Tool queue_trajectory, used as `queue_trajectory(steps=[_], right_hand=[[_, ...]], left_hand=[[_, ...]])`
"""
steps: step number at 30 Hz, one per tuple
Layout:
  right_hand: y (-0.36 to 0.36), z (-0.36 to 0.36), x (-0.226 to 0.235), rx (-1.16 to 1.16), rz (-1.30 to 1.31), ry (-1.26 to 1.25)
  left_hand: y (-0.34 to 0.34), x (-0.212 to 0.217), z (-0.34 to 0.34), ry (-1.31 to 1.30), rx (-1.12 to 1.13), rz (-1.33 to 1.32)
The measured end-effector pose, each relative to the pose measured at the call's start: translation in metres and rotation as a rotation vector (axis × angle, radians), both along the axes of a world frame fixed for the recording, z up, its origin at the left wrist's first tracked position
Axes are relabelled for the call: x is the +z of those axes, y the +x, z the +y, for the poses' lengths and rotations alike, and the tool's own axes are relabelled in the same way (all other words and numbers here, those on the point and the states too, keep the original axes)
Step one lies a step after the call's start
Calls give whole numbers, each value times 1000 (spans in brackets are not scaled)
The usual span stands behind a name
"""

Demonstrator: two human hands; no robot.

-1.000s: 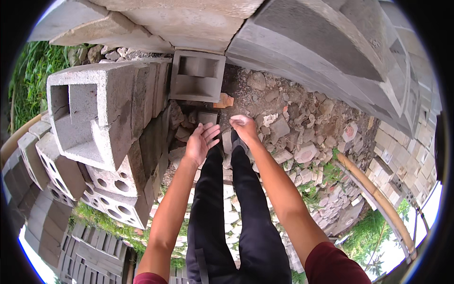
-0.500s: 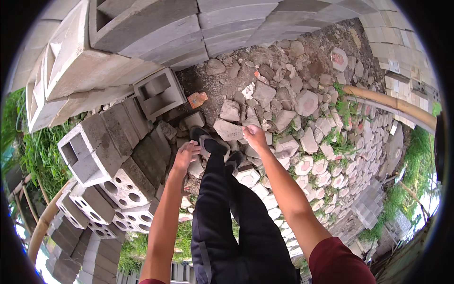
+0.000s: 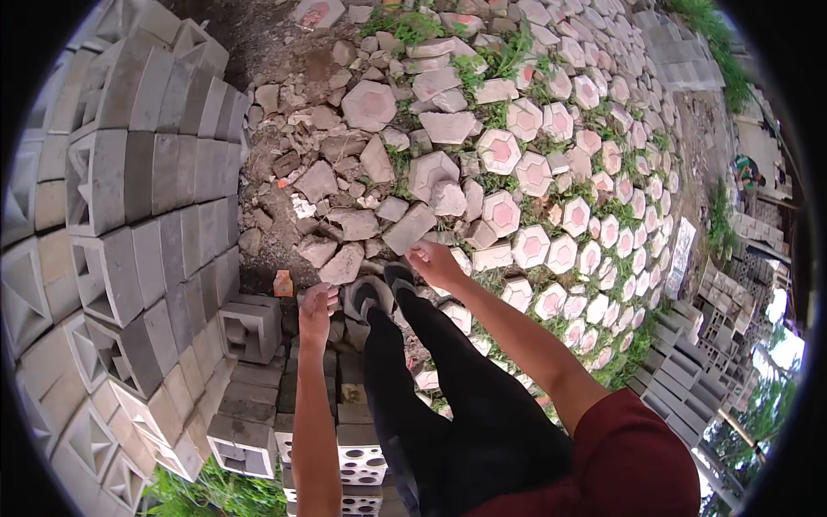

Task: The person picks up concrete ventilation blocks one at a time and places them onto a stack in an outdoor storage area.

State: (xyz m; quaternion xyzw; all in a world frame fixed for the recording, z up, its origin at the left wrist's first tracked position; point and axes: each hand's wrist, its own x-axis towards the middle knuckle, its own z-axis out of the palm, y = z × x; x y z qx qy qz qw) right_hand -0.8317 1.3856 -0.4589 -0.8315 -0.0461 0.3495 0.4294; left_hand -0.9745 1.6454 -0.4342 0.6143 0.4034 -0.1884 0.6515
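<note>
My left hand (image 3: 318, 303) hangs over the rubble with its fingers partly spread and nothing in them, nearest a broken concrete chunk (image 3: 345, 263) and an orange brick piece (image 3: 282, 283). To the right, my right hand (image 3: 432, 261) has its fingers curled in, and I see nothing inside them. In the picture it overlaps the lower corner of a flat concrete piece (image 3: 408, 228); whether it touches that piece I cannot tell. Both of my shoes (image 3: 398, 277) stand on the rubble between the hands.
Stacked grey concrete blocks (image 3: 164, 181) rise along the left. A single hollow block (image 3: 250, 329) stands by my left forearm, near blocks with round holes (image 3: 362, 465). Hexagonal pavers (image 3: 500, 152) with grass between them spread to the right. More stacked blocks (image 3: 685, 362) stand at far right.
My view has turned, so the block wall now stands at left and more hexagonal pavers show. Both hands stay low over the rubble; the right one now appears beside a different concrete piece.
</note>
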Motion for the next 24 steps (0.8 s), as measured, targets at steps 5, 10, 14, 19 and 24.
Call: queue_trajectory(steps=[5, 10, 14, 19, 24], right_hand=[[3, -86, 63, -258, -110, -94], [-33, -135, 138, -527, -107, 32], [-52, -165, 181, -791, -95, 81], [-73, -222, 204, -966, -169, 124], [-71, -306, 220, -988, -66, 95]], left_hand=[[71, 44, -46, 14, -326, -59], [122, 93, -80, 39, -620, -155], [165, 129, -122, -25, -647, -157], [187, 159, -194, 23, -752, -135], [199, 170, -289, -51, -826, -148]])
